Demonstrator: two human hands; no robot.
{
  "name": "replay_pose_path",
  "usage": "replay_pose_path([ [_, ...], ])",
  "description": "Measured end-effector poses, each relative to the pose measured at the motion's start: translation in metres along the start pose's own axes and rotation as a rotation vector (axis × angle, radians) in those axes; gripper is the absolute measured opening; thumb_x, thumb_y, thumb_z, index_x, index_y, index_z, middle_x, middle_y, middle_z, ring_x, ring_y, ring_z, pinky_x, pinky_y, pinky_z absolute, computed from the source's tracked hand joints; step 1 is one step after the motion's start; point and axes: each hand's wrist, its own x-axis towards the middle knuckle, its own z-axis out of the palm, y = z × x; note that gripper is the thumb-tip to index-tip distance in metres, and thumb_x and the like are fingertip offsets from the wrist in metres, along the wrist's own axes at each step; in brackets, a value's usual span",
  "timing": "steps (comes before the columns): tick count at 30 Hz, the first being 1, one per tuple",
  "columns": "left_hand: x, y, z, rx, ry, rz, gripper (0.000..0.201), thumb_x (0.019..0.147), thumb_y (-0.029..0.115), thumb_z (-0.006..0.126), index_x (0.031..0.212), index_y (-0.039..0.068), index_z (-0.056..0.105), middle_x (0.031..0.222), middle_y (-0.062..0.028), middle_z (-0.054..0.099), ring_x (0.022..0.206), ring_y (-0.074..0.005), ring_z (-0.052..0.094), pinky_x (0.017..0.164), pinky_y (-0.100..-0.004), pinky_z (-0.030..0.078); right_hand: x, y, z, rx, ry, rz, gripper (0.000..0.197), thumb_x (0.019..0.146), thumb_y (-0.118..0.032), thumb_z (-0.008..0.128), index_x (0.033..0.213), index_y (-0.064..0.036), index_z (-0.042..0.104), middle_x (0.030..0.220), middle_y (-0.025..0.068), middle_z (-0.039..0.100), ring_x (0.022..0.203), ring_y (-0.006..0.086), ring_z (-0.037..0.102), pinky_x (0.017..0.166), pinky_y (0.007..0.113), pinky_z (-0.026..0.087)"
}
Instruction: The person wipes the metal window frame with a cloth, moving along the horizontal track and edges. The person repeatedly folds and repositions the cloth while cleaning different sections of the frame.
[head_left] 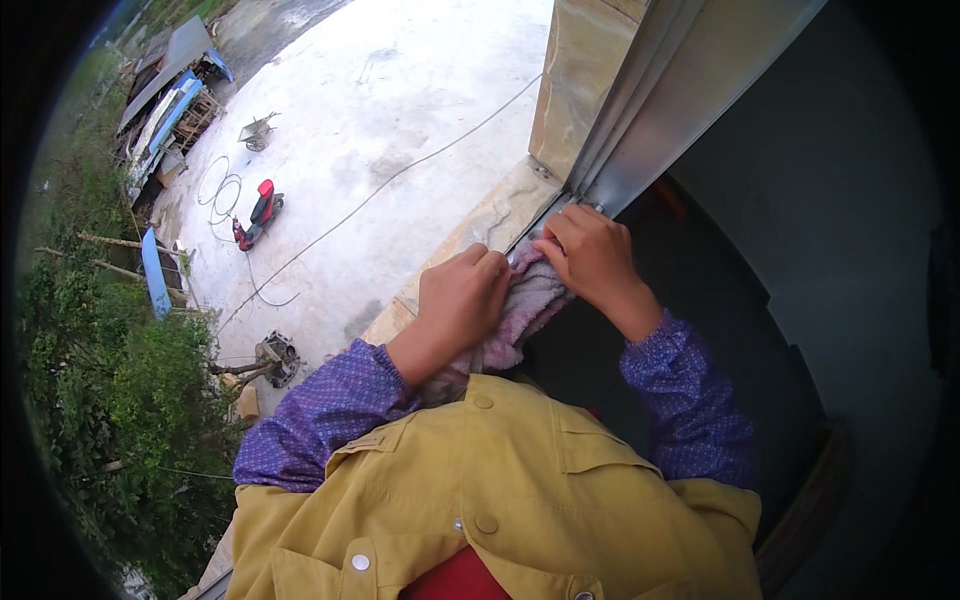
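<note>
A pinkish-grey cloth [530,303] hangs between my two hands at the window sill. My left hand [460,298] is closed on its left side, near the stone ledge. With fingers bent, my right hand [592,254] grips the upper part of the cloth, close to the corner of the metal frame. The cloth lies against the metal sill track [535,222], and its lower end drapes down toward my jacket. My fingertips are partly hidden by the backs of my hands.
A metal window frame [650,95] rises at the upper right beside a stone-clad wall edge [583,80]. Beyond the stone ledge [500,208], far below, lies a pale concrete yard [370,130] with a red scooter [262,215], a wheelbarrow [257,131] and a long cable. Bushes [120,420] stand at left.
</note>
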Motion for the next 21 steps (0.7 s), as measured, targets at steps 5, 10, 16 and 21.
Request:
replay_pose_path([
  [5,0.004,-0.007,0.003,0.094,-0.08,-0.01,0.008,0.086,0.017,0.067,0.09,0.012,0.061,0.08,-0.009,0.063,0.067,-0.0349,0.064,0.056,-0.045,0.049,0.02,-0.004,-0.004,-0.063,-0.216,-0.041,0.015,0.081,-0.019,0.074,0.085,-0.008,0.064,0.086,0.0099,0.065,0.086,0.0328,0.067,0.069,0.047,0.052],
  [10,0.011,-0.011,0.011,0.232,-0.226,-0.051,0.015,0.086,0.024,0.066,0.092,0.012,0.062,0.08,-0.0108,0.066,0.071,-0.0359,0.066,0.058,-0.0478,0.05,0.024,0.004,-0.005,0.003,-0.324,-0.015,0.009,0.083,-0.014,0.07,0.088,-0.0074,0.065,0.087,0.0133,0.066,0.088,0.0364,0.066,0.073,0.048,0.052],
  [16,0.052,-0.016,0.011,0.26,-0.389,-0.097,0.025,0.081,0.035,0.071,0.083,0.01,0.067,0.076,-0.0129,0.069,0.072,-0.0357,0.069,0.061,-0.0474,0.053,0.019,0.005,-0.012,0.034,-0.107,0.042,0.011,0.084,-0.011,0.071,0.092,-0.0055,0.068,0.086,0.0105,0.067,0.08,0.0332,0.067,0.069,0.042,0.052],
  [21,0.075,-0.024,0.04,0.203,-0.29,-0.16,0.029,0.079,0.038,0.073,0.074,0.01,0.071,0.074,-0.0148,0.069,0.072,-0.0364,0.069,0.063,-0.0471,0.053,0.011,0.005,-0.011,0.179,0.16,0.036,0.007,0.084,-0.005,0.07,0.089,-0.0061,0.066,0.084,0.0102,0.065,0.078,0.0325,0.066,0.066,0.041,0.052],
])
